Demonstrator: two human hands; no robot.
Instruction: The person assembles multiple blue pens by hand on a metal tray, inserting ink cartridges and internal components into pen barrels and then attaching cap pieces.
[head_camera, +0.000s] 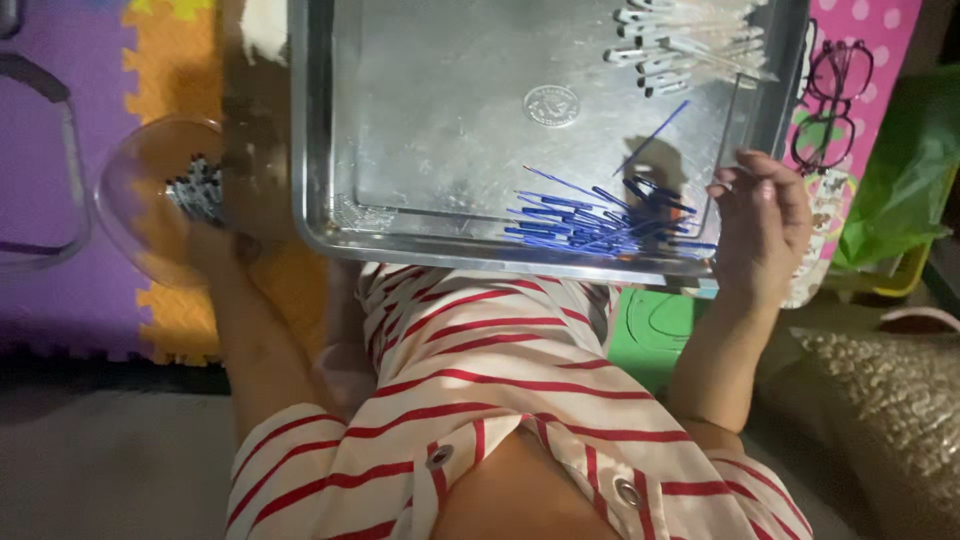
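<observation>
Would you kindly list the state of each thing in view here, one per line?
Metal tray: flat on the lap, mostly bare.
Blue refills: loose heap at the tray's near right corner.
Clear pen barrels: piled at the far right corner.
Glass bowl: upright on the mat, holding small dark parts.
Eyeglasses: unfolded, lying beside the tray.
Left hand: at the bowl's rim, blurred.
Right hand: at the tray's right edge, fingers curled.

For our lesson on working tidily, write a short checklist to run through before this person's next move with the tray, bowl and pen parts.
1. Tray steady: cannot tell.
2. Blue refills inside the tray: ok.
3. White barrels inside the tray: ok.
4. Right hand at the tray's edge: ok.
5. Left hand at the bowl: ok; grip cannot tell.
6. Glasses off the tray: ok.
</observation>
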